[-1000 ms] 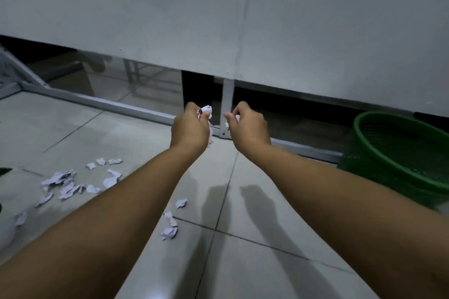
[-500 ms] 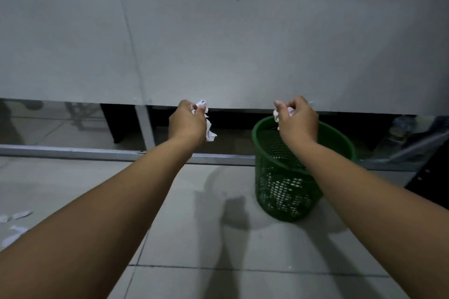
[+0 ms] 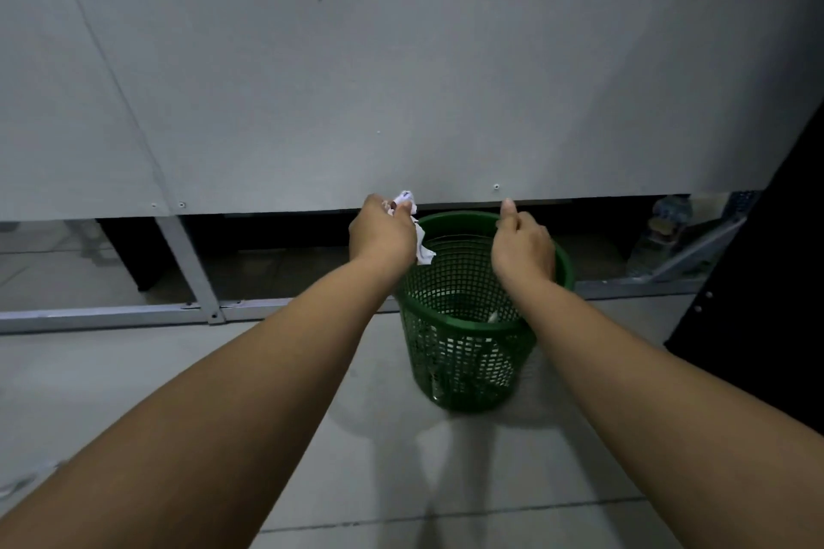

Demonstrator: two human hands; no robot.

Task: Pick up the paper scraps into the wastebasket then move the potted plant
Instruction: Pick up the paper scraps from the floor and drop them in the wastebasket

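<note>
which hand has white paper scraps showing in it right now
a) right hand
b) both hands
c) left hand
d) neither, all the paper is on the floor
c: white paper scraps stick out of the left hand, gripped at the rim of the green wastebasket; the right hand is over the basket with no paper visible in it.

Both hands now hang over the green wastebasket [image 3: 463, 352]; the right hand [image 3: 522, 250] no longer shows paper, its thumb raised.
</note>
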